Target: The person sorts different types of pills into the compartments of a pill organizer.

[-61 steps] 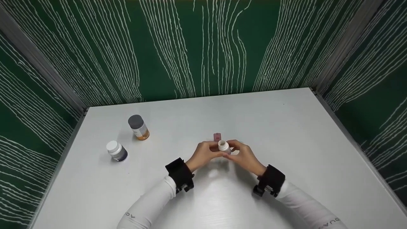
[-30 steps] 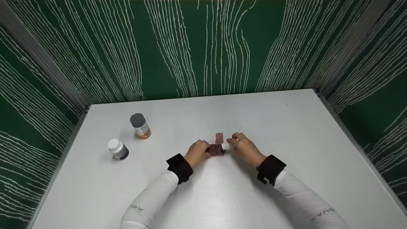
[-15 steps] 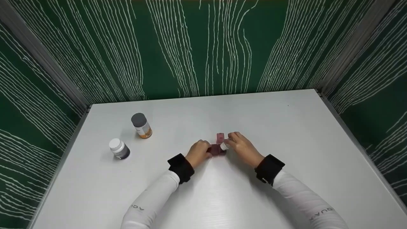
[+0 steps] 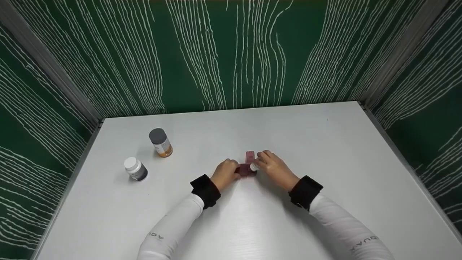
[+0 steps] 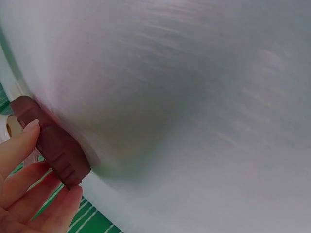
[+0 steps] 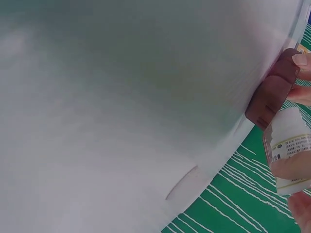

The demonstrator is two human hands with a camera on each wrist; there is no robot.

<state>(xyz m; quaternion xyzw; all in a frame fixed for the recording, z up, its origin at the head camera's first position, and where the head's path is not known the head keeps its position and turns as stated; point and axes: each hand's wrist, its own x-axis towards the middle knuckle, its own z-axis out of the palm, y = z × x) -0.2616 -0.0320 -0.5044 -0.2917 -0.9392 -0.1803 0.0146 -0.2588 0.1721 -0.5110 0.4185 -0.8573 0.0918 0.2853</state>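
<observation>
A small dark red pill box (image 4: 244, 170) lies near the table's middle, its pinkish lid (image 4: 250, 156) flipped up at the back right. My left hand (image 4: 225, 174) grips the box by its left end; in the left wrist view the thumb presses on its side (image 5: 52, 141). Between the fingers of my right hand (image 4: 276, 169) is a small white pill bottle (image 6: 289, 145) with a printed label and no cap. It tilts, its mouth against the right end of the pill box. Whether pills are coming out is hidden.
On the left of the white table (image 4: 317, 151) stand a pill bottle with a grey cap (image 4: 161, 143) and a white-capped bottle with a dark label (image 4: 136, 169). Green walls with white lines (image 4: 249, 54) rise behind and at both sides.
Two seconds ago both hands held the bottle mouth-up. Since then my left hand has moved to the pill box and my right hand has tipped the bottle against it; the last half second shows little motion.
</observation>
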